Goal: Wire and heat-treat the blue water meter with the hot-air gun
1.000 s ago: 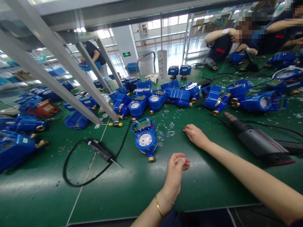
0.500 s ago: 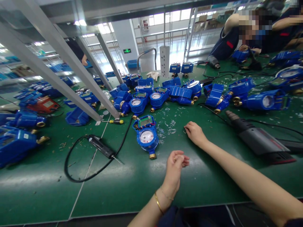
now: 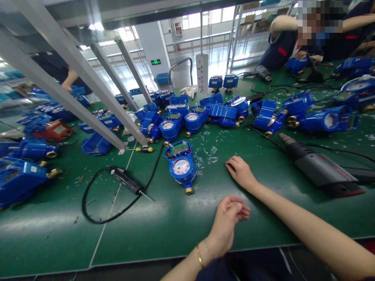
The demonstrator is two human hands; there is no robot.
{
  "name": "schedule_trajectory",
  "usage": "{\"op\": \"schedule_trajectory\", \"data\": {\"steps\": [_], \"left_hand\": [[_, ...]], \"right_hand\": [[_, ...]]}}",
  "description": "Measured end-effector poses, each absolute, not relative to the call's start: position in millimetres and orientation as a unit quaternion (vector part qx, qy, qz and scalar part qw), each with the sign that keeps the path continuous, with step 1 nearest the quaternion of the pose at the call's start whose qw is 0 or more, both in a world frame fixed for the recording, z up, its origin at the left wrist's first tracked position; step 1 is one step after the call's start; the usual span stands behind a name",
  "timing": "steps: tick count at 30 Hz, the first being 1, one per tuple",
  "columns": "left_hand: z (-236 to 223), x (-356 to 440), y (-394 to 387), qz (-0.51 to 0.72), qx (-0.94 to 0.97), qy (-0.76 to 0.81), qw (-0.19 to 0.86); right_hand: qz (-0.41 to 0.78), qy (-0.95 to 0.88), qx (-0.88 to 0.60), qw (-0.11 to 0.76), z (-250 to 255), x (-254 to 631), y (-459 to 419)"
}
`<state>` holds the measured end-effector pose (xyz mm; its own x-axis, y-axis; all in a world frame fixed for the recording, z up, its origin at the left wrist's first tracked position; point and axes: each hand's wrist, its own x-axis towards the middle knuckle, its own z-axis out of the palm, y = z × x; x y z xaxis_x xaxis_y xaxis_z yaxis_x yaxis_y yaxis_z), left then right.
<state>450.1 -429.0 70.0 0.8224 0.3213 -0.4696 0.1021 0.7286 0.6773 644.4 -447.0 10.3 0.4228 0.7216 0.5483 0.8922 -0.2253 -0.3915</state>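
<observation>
The blue meter [image 3: 182,166] lies untouched on the tabletop [image 3: 146,234], the loosely curled left hand [image 3: 227,222] having just shifted farther from it, seemingly pausing its handling, the right hand [image 3: 241,172] bent to its right, whether either grips anything unclear, a heat gun [image 3: 318,168] farther right.

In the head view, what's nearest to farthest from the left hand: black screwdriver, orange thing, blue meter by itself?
1. Blue meter: ahead of the left hand, leftward.
2. Black screwdriver: left of the meter.
3. Orange thing: far left, farther back.

Green exit sign [image 3: 156,62], upright power strip [image 3: 202,75]
</observation>
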Motion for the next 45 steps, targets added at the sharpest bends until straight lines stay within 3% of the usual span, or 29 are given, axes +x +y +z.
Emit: {"op": "schedule_trajectory", "data": {"steps": [6, 11, 17, 25, 30, 37, 45], "left_hand": [[55.1, 440.6, -483.2, -0.229, 0.247, 0.172, 0.926], [15.2, 439.6, -528.2, -0.397, 0.241, 0.136, 0.875], [-20.5, 489.4, -572.0, -0.217, 0.149, 0.226, 0.938], [-12.9, 503.8, -558.4, -0.206, -0.009, 0.162, 0.965], [-16.4, 500.3, -559.5, -0.222, 0.012, 0.261, 0.939], [-41.5, 498.7, -565.7, -0.239, 0.124, 0.382, 0.884], [-40.3, 506.6, -559.2, -0.236, 0.154, 0.38, 0.881]], "right_hand": [[-0.124, -0.516, -0.775, 0.344, 13.4, 629.1, -501.8], [-0.13, -0.501, -0.786, 0.338, 22.3, 604.7, -564.4], [-0.151, -0.446, -0.816, 0.336, 23.2, 566.8, -637.7], [-0.087, -0.482, -0.82, 0.296, 35.4, 533.4, -689.5], [-0.172, -0.464, -0.822, 0.281, 54.1, 601.7, -642.1], [-0.145, -0.39, -0.889, 0.192, 37.8, 739.0, -515.7], [-0.155, -0.382, -0.897, 0.162, 26.1, 704.1, -537.3]]}}
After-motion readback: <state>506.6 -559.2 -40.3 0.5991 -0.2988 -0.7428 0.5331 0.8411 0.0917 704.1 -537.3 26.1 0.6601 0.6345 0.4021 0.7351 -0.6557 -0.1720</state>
